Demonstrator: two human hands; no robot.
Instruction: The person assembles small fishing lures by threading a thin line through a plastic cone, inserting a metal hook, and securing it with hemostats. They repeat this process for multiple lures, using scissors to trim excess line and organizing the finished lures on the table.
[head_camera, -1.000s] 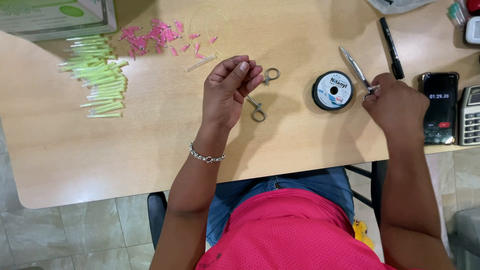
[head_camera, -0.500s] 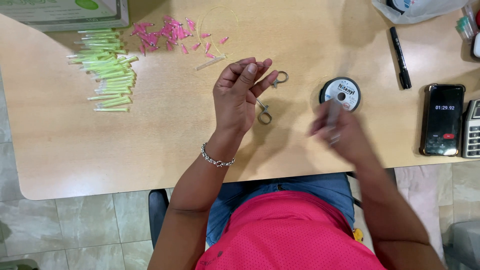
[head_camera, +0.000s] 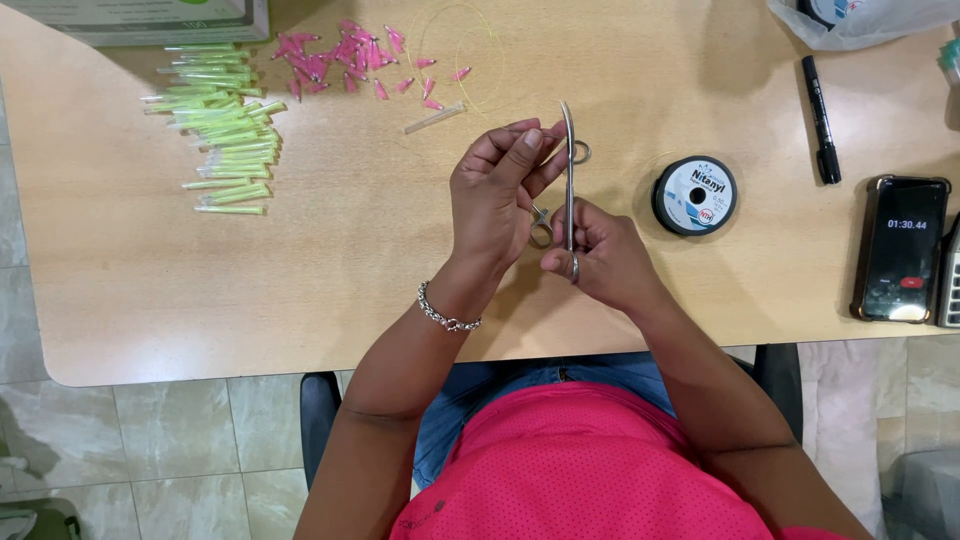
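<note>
Your right hand (head_camera: 600, 262) grips a curved metal tool (head_camera: 569, 180), tip pointing away from you, just left of the spool (head_camera: 695, 195). Your left hand (head_camera: 497, 190) is closed to a narrow pinch near the tool's tip; what it pinches is too small to tell. A pair of scissors (head_camera: 545, 215) lies on the worktop (head_camera: 350, 250) under both hands. Judged step: bringing tool and pinched item together. The next move calls for fine alignment at the tip; keep both hands steady.
</note>
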